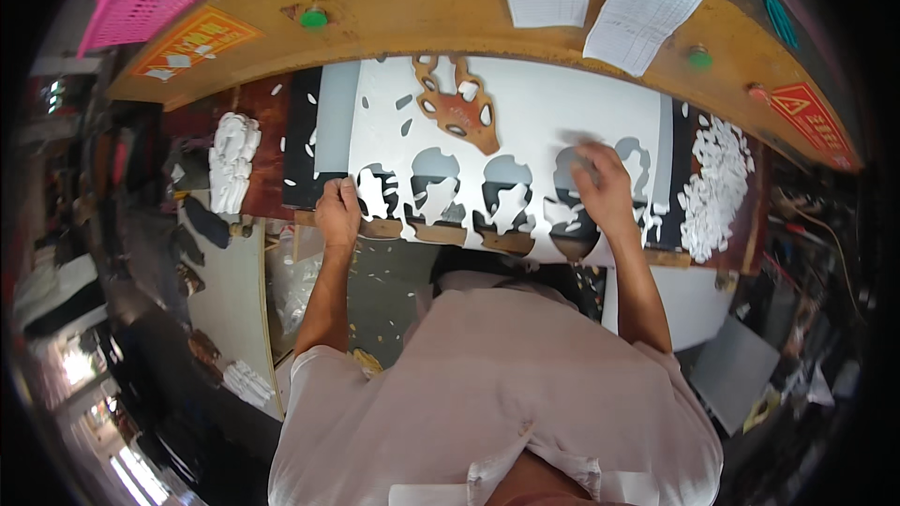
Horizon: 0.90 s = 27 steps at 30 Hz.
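Single head-worn fisheye view, straight down, close over the workbench [469, 19]

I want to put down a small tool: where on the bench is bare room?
The white sheet is bare between the brown cutting die and the right hand. The grey strip left of the sheet is also free. The sheet's near edge is crowded with cut-outs and both hands; the left hand rests there. Piles of white cut pieces fill both ends.

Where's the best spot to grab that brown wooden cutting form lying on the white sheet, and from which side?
Probably the brown wooden form is best taken by its narrow top end, pinched from above. It lies flat on the white sheet, its holes and thin edges give finger purchase, and that end is clear of both the left hand and right hand.
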### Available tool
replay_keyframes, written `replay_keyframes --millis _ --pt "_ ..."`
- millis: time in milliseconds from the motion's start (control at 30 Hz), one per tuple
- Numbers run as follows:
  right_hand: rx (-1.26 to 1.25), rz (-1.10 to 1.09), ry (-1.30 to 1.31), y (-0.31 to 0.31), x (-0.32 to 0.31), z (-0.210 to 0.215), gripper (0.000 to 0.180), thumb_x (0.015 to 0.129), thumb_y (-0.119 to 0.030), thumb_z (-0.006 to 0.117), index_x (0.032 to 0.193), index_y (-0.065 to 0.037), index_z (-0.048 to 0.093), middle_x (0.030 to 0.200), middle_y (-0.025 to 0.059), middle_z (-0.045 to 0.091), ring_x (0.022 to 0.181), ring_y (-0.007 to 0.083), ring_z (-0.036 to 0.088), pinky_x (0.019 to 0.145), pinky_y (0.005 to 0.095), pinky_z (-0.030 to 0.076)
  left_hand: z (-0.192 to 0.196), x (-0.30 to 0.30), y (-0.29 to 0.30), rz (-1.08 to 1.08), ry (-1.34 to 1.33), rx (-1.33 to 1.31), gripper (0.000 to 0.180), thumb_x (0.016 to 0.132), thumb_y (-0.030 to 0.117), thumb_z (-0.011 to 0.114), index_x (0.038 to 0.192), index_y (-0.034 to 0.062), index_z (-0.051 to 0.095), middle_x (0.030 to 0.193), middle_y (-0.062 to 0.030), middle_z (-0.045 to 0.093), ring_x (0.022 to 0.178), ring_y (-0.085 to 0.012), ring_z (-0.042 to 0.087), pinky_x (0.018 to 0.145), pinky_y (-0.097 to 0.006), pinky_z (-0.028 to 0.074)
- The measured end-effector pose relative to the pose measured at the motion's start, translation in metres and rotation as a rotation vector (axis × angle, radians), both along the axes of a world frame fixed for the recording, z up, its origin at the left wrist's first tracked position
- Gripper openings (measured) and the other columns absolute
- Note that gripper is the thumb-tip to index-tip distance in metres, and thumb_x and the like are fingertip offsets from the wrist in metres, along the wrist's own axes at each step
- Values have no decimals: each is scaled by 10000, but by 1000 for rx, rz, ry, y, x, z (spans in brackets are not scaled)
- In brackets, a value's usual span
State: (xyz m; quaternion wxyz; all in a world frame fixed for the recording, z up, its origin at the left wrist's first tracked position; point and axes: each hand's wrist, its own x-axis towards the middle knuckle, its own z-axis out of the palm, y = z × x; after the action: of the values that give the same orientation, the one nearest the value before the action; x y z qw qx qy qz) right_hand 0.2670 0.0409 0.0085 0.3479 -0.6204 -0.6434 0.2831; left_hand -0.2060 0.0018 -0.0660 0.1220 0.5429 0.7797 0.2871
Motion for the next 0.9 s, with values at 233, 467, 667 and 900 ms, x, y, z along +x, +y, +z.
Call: replay_keyframes --millis 233,467,667,900 --pt "12 118 -274 54 -116 6 574 866 -383 819 1345 -96 687 1502 234 544 1378 443 507 1139 494 461 -15 -12 -13 -128 32 145 241 1013 263 657 907 46 650 765 -193 683 707 -424 673 664 -521 523" --pt "174 225 -542 97 -195 -14 727 703 -389 898 1340 -108 690 1503 214 433 1323 455 459 1121 549 410 20 -7 -1 -151 -92 103 157 978 159 686 922 16 650 871 -168 659 828 -382 642 756 -491 506" --pt "193 179 -410 106 -194 -20 565 732 -257 872 1242 -41 760 1468 234 501 1288 435 541 1068 507 498 35 67 90 -414 -302 385 133 885 27 732 983 14 643 990 -187 646 957 -398 643 860 -472 532" --pt "-267 137 421 143 -149 1 572 745 -100 893 1285 9 738 1500 157 573 1329 243 593 1112 358 483 25 106 122 -481 38 307 97 883 206 727 946 137 699 969 -47 682 941 -289 640 824 -433 490"
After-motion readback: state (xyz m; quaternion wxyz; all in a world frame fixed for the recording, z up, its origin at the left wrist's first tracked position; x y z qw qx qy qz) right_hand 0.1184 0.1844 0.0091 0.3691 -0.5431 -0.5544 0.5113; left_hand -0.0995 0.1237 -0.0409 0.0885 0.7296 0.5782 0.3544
